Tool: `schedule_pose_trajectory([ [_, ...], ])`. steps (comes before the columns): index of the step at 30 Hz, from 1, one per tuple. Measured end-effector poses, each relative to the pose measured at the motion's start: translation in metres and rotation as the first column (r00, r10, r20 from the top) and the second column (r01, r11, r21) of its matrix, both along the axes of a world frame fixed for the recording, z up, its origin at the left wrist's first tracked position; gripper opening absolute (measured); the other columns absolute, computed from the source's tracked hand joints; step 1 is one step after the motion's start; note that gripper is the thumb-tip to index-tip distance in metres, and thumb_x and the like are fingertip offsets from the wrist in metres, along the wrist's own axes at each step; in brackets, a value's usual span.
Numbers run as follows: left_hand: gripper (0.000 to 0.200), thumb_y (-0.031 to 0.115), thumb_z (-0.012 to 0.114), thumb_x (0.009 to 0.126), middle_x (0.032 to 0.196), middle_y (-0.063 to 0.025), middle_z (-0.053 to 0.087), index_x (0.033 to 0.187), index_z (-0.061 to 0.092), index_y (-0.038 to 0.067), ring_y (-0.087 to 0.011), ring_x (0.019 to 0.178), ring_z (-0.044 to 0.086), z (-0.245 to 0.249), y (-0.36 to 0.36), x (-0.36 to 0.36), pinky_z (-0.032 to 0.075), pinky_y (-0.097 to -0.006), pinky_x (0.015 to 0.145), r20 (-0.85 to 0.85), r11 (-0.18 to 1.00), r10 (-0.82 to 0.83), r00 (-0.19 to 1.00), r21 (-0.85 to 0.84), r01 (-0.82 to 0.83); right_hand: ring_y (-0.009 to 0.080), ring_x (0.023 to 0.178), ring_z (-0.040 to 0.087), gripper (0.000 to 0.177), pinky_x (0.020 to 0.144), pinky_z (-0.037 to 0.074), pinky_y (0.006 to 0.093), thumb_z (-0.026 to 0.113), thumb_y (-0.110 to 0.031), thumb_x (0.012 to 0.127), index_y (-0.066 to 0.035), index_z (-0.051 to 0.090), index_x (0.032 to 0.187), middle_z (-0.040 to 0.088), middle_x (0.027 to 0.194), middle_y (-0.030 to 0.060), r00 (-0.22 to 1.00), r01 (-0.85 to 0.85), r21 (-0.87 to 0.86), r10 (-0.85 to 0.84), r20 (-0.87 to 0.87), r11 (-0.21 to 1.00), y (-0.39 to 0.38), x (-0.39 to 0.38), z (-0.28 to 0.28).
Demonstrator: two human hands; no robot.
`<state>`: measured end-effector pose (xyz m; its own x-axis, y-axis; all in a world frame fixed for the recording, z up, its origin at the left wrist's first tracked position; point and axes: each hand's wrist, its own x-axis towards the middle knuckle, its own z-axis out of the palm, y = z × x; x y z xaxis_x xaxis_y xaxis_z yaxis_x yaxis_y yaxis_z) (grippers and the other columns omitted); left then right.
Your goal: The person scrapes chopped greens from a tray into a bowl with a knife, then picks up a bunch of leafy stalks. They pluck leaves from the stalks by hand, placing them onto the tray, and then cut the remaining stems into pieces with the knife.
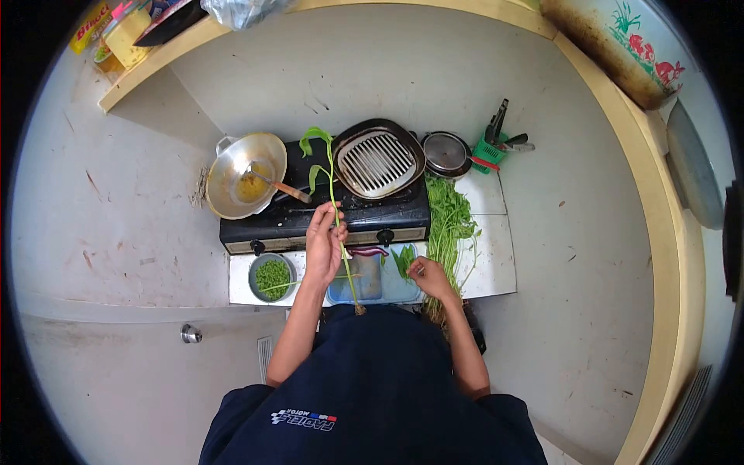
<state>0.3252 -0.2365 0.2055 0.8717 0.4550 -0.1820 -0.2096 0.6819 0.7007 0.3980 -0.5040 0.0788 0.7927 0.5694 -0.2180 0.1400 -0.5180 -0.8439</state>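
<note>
My left hand [324, 232] is closed around a long green stem [348, 271], which stands nearly upright with a few leaves at its top and a brown root end near my shirt. Fingers bent, my right hand [428, 274] is over the right side of the blue tray [400, 291], beside some picked green leaves [403, 260]; whether it holds anything is too small to tell. A dark red chili or similar long vegetable [367, 252] lies at the tray's back. Right of it is a big bunch of leafy greens [449, 221] with roots toward me.
Behind the tray stands a black stove [310, 225] with a wok [225, 180] holding a ladle, and a grill pan [378, 161]. A bowl of chopped greens [273, 277] is at left. A lidded pan [445, 152] and green utensil basket [487, 153] stand at back right.
</note>
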Motion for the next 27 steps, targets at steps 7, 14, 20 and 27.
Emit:
schedule_pose_trajectory([
  [7,0.021,0.021,0.054,0.105,0.094,-0.0004,0.056,0.121,0.056,0.006,-0.0061,0.071,0.050,0.003,-0.008,-0.010,0.040,-0.0206,0.060,0.056,0.999,-0.002,0.998,-0.044,0.004,0.0275,0.079,0.072,0.010,0.073,0.056,0.0363,0.069,-0.009,0.083,0.000,0.068,0.089,0.073,0.084,0.0141,0.998,-0.022,-0.031,0.024,0.050,0.999,-0.011,0.003,-0.043],
  [14,0.020,0.022,0.053,0.106,0.092,-0.0013,0.055,0.116,0.055,0.005,-0.0061,0.070,0.048,0.007,-0.017,-0.020,0.039,-0.0194,0.057,0.124,0.999,0.013,0.992,-0.049,-0.007,0.0254,0.074,0.069,0.007,0.068,0.054,0.0349,0.067,-0.003,0.083,-0.002,0.069,0.089,0.071,0.082,0.0115,0.955,0.112,-0.056,-0.092,0.282,0.992,0.017,0.019,-0.029],
  [20,0.020,0.024,0.051,0.107,0.085,-0.0007,0.054,0.111,0.057,0.005,-0.0048,0.064,0.045,0.012,-0.023,-0.028,0.035,-0.0183,0.053,0.100,1.000,0.023,0.995,0.001,-0.023,0.0307,0.078,0.070,0.018,0.072,0.055,0.0403,0.072,-0.015,0.080,-0.004,0.068,0.094,0.071,0.084,0.0131,0.976,0.054,-0.310,0.015,0.218,0.949,0.009,-0.006,-0.098],
  [27,0.026,0.028,0.048,0.108,0.080,-0.0010,0.054,0.114,0.057,0.004,-0.0061,0.064,0.045,0.007,-0.031,-0.036,0.035,-0.0193,0.055,0.048,0.991,-0.070,0.996,0.119,0.064,0.0157,0.078,0.064,0.023,0.071,0.051,0.0306,0.069,-0.019,0.093,-0.003,0.068,0.110,0.068,0.087,0.0070,0.998,0.055,0.156,-0.060,0.028,0.986,0.050,-0.022,0.000],
])
